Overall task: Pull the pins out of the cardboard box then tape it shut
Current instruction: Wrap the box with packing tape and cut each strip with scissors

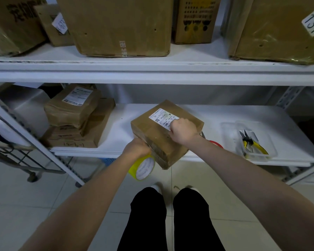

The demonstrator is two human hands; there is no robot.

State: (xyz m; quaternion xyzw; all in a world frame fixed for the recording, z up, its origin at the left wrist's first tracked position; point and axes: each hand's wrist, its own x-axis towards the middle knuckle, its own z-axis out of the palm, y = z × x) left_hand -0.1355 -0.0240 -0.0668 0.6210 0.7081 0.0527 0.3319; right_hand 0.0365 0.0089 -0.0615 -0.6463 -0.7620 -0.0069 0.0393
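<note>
Two hands work on a cardboard box (152, 132) sitting at the front edge of a white shelf (116, 134). The left hand (136, 148) grips a yellow tape roll (143, 167) against the box's near corner. The right hand (182, 131) rests on the box top with fingers curled, any hold hidden. Right of that hand, pliers (249, 142) lie in a clear tray (228, 129).
</note>
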